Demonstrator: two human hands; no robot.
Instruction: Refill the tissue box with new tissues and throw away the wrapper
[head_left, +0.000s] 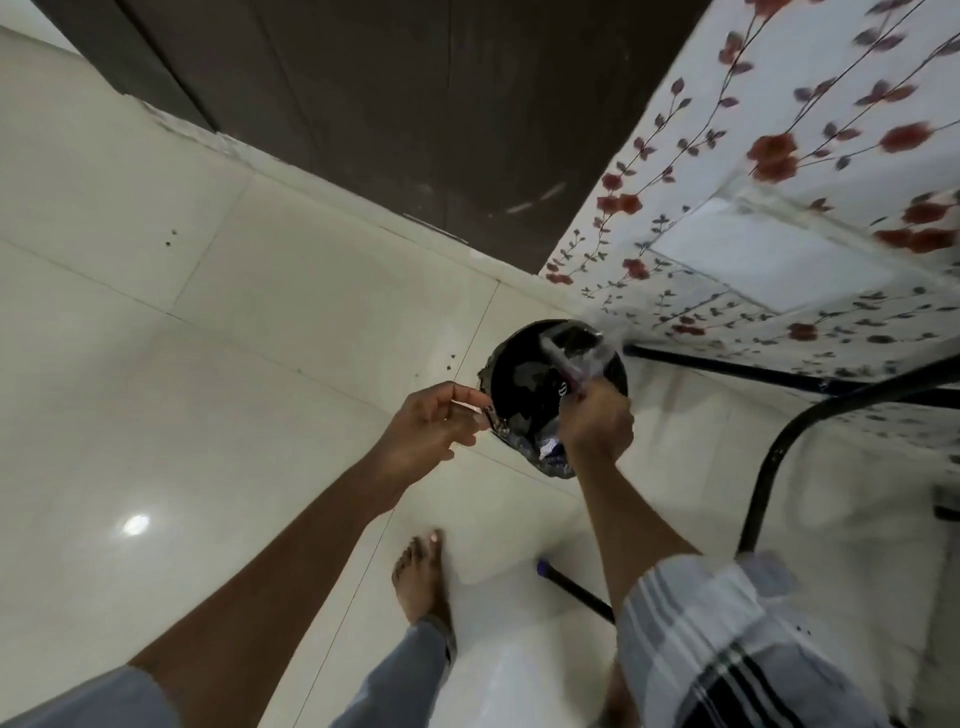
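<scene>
right hand (597, 421) closed in a grip on clear wrapper (576, 353) over the bin (519, 384), ready to drop; left hand (431, 423) at bin's 9 o'clock pinches liner (493, 423) open; tissue box unseen.

Both arms reach forward and down, bare from the elbow, converging toward the same spot. The left hand (434, 421) is turned palm inward, its fingers (462, 397) curled with thumb and fingertips pinched together on something thin at their tips. The right hand (597, 418) is closed in a fist, knuckles up, its wrist bent downward. A bare left foot (421, 577) stands flat below and between the two forearms.
</scene>
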